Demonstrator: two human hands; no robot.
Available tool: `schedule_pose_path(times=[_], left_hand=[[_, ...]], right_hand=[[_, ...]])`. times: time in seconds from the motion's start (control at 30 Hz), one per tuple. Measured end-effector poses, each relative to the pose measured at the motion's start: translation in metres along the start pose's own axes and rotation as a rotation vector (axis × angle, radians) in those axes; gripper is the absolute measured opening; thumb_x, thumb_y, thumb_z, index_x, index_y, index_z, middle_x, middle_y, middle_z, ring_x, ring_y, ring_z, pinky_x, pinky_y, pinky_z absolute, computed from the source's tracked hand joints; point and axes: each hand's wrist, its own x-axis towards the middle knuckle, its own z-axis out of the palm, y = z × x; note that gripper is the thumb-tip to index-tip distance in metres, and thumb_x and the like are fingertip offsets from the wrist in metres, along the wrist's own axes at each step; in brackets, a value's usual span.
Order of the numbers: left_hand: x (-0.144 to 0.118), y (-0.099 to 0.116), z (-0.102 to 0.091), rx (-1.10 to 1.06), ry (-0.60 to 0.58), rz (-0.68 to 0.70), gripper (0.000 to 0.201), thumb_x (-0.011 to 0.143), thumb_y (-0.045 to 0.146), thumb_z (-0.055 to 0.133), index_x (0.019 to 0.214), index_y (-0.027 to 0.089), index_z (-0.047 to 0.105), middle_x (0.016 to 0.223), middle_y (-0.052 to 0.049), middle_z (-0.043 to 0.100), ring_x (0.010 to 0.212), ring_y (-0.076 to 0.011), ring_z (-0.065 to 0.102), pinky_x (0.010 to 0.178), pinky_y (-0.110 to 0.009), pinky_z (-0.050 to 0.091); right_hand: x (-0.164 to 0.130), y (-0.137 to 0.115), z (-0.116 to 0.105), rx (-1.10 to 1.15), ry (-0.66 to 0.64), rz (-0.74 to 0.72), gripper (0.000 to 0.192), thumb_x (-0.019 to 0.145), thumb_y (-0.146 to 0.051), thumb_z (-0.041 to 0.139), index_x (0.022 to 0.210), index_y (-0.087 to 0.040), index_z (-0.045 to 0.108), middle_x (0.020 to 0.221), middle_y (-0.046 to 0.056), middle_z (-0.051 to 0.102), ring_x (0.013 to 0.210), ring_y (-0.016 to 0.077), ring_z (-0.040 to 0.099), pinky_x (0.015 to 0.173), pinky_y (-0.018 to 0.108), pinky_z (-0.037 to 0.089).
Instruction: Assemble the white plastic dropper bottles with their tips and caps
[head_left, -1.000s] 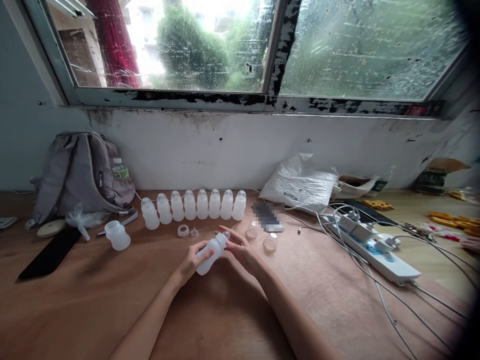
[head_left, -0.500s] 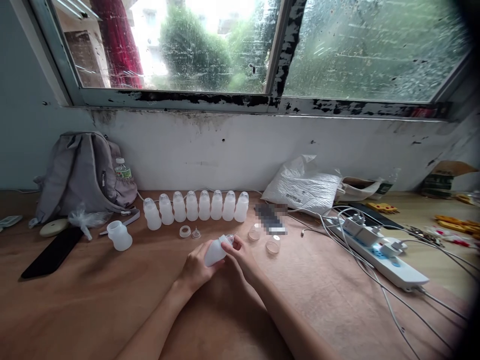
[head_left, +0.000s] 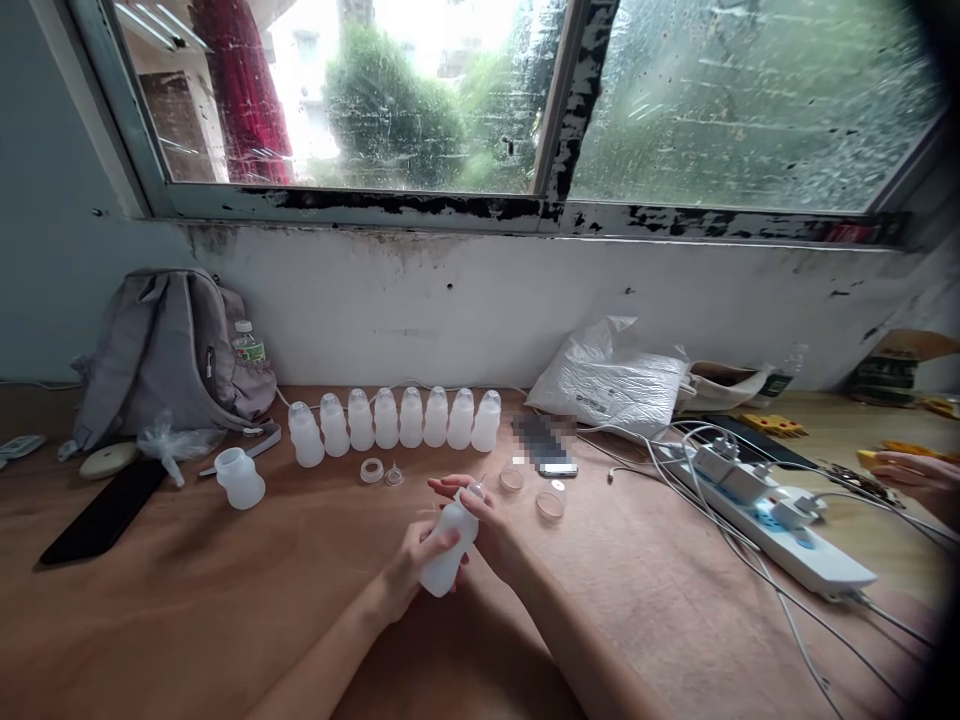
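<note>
A person's left hand [head_left: 411, 562] grips a white bottle [head_left: 448, 548] while the right hand [head_left: 486, 520] pinches its cap [head_left: 475, 490], apparently mid-fitting; tightening likely follows.

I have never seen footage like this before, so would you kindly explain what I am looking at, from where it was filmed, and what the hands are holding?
There is no machine here: a camera worn on a person's head looks forward and down at that person's own bare hands. The left hand grips the body of a white plastic bottle, and the right hand has its fingers at the bottle's top. They work above a brown table below a window. On the table stand a row of eight similar bottles, an open bottle, small clear caps, a grey backpack and a white power strip. Another person's hand shows at the far right.
</note>
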Motion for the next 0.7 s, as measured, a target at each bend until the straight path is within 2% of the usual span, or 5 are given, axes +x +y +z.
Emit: schedule_pose_path(times=[0.07,0.13,0.43,0.57,0.7], left_hand=[[0.000,0.000,0.000,-0.199,-0.131,-0.090,0.043,0.075,0.052,0.044,0.084,0.011,0.053,0.069,-0.005,0.054,0.050,-0.0108,0.050,0.047,-0.023,0.037],[0.001,-0.001,0.001,-0.180,-0.129,-0.085,0.038,0.074,0.048,0.049,0.086,0.012,0.052,0.068,-0.003,0.054,0.049,-0.0105,0.050,0.047,-0.023,0.038],[0.007,-0.007,-0.004,0.742,0.286,0.350,0.037,0.071,0.037,0.057,0.104,0.018,0.053,0.089,-0.006,0.063,0.077,-0.0191,0.058,0.067,-0.028,0.045],[0.014,-0.013,-0.022,0.933,0.462,0.431,0.043,0.071,0.040,0.057,0.108,0.019,0.050,0.094,-0.007,0.063,0.084,-0.0215,0.059,0.072,-0.031,0.046],[0.017,-0.015,-0.038,1.046,0.571,0.481,0.042,0.072,0.041,0.056,0.108,0.020,0.050,0.095,-0.007,0.062,0.085,-0.0218,0.059,0.070,-0.031,0.048]], right_hand=[[-0.002,-0.003,0.000,0.087,-0.094,0.008,0.030,0.067,-0.038,0.062,0.091,-0.021,0.058,0.104,0.007,0.062,0.096,0.0243,0.055,0.077,0.035,0.042],[-0.002,-0.002,-0.001,0.095,-0.076,0.019,0.022,0.067,-0.036,0.062,0.081,-0.020,0.057,0.099,0.007,0.064,0.098,0.0251,0.054,0.077,0.036,0.042],[0.008,0.011,-0.005,-0.153,0.111,-0.105,0.021,0.067,-0.037,0.063,0.076,-0.020,0.055,0.084,0.004,0.065,0.076,0.0187,0.057,0.065,0.029,0.043],[0.015,0.007,-0.026,-0.456,0.415,-0.355,0.035,0.074,-0.043,0.054,0.102,-0.022,0.054,0.099,0.006,0.059,0.073,0.0167,0.056,0.064,0.030,0.045],[0.027,0.008,-0.066,-0.841,0.697,-0.392,0.047,0.075,-0.037,0.049,0.119,-0.019,0.046,0.089,0.008,0.061,0.061,0.0175,0.054,0.065,0.035,0.044]])
